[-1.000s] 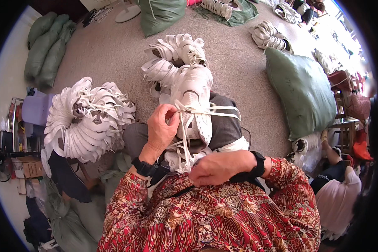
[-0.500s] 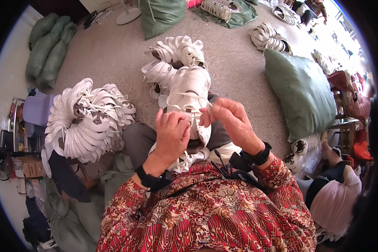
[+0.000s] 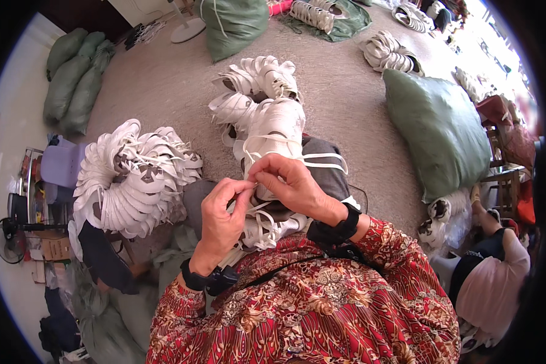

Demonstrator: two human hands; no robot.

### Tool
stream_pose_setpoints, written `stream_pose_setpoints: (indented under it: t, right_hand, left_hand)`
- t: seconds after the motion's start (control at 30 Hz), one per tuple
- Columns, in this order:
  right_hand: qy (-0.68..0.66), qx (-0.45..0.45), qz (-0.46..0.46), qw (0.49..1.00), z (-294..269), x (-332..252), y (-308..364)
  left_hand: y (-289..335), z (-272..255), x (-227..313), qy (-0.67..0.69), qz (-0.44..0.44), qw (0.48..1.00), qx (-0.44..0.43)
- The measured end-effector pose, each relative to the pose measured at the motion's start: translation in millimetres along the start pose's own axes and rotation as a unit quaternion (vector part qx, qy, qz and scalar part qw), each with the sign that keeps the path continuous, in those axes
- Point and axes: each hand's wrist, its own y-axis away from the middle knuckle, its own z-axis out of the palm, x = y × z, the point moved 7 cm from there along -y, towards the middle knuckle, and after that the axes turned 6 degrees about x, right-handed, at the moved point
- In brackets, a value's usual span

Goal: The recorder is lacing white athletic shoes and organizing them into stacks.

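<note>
A stack of white shoe uppers (image 3: 276,126) lies between my knees, laces hanging from the nearest ones. My left hand (image 3: 222,212) is closed in a pinch at the left side of the stack. Against its fingertips, my right hand (image 3: 297,191) pinches too, reaching across the top of the near upper. A thin white shoelace appears to run between both sets of fingertips, its end hidden by them. Loops of white shoelace (image 3: 326,164) stick out to the right, over my grey trouser leg. Below my hands sits another laced upper (image 3: 267,230), close to my lap.
A curved pile of white uppers (image 3: 133,194) rests at left. Green sacks stand at far left (image 3: 73,91), ahead (image 3: 236,27) and at right (image 3: 437,133). A black fan (image 3: 9,236) is at the left edge. Another person (image 3: 491,273) sits at lower right.
My right hand has moved left and down to meet my left hand's fingertips. My left hand has shifted slightly left and down. Lace loops now show to the right of the stack.
</note>
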Motion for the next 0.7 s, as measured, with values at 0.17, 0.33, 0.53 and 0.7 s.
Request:
stream_pose_setpoints:
  t: [0.17, 0.33, 0.53, 0.7]
  right_hand:
    - [0.132, 0.047, -0.097, 0.985, 2.3, -10.9, 1.1]
    - [0.163, 0.05, -0.056, 0.984, -4.0, 1.5, 2.8]
    - [0.172, 0.034, -0.053, 0.983, -4.6, 3.7, 6.2]
    - [0.203, 0.013, -0.051, 0.978, -2.7, 3.1, 9.1]
  left_hand:
    - [9.9, 2.5, -16.7, 0.077, -0.096, 0.992, -0.027]
    - [2.2, 6.7, -27.2, 0.142, -0.159, 0.976, -0.046]
    - [-3.1, 14.4, -30.7, 0.158, -0.153, 0.971, -0.092]
    - [-1.5, 17.7, -33.8, 0.154, -0.176, 0.965, -0.12]
